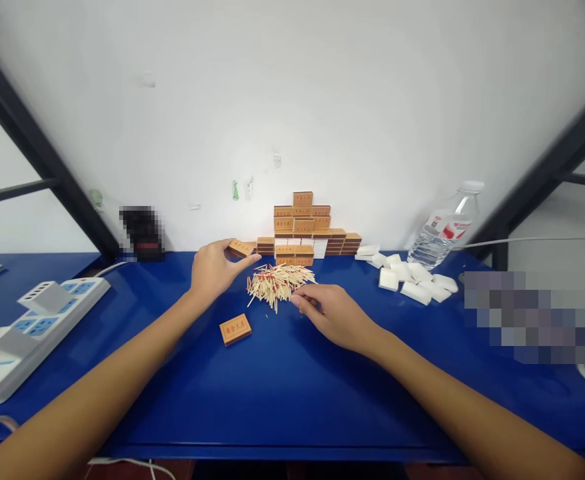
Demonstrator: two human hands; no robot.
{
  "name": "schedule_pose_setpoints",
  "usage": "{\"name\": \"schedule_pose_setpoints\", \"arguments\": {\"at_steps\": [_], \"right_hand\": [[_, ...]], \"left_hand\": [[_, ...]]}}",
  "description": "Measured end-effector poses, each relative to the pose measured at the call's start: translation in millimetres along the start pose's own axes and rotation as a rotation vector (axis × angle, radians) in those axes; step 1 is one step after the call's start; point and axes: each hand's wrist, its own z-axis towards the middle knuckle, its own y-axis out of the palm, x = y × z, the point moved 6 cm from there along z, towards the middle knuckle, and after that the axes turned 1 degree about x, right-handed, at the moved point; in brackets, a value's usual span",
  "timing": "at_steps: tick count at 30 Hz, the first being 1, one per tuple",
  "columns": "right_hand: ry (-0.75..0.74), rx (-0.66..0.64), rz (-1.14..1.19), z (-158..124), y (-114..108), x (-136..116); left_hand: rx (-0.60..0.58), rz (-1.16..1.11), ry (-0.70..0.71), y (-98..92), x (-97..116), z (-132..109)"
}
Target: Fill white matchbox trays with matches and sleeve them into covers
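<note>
Head view, frame centre: left hand (214, 269) gripping matchbox (241, 248); right hand (328, 312) fingers pinched narrow at loose matchstick pile (278, 281), pile lying between hands, nearer right.

Matchstick pile (278, 281) before stacked matchboxes (302, 230), bottle (445, 230) right, power strip (32, 320) left

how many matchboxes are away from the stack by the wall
2: one matchbox in the left hand, a second matchbox flat on the blue table beside that forearm. Others may hide behind the hand.
</note>
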Motion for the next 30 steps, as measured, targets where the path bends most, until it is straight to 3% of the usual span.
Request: {"name": "schedule_pose_setpoints", "arguments": {"at_steps": [6,15,25,30], "right_hand": [[-0.008,0.029,-0.049,2.8,-1.5,3.2],[-0.032,0.084,-0.169,2.5,-10.2,1.9],[-0.023,0.109,-0.212,5.0,-11.0,8.8],[-0.011,0.098,-0.268,8.3,-16.4,15.2]], "left_hand": [[0.012,0.196,-0.176,36.0,-23.3,29.4],[-0.102,0.387,-0.221,65.7,-40.9,45.2],[-0.268,0.471,-0.223,70.8,-42.2,54.6],[-0.308,0.439,-0.205,49.2,-37.8,45.9]]}}
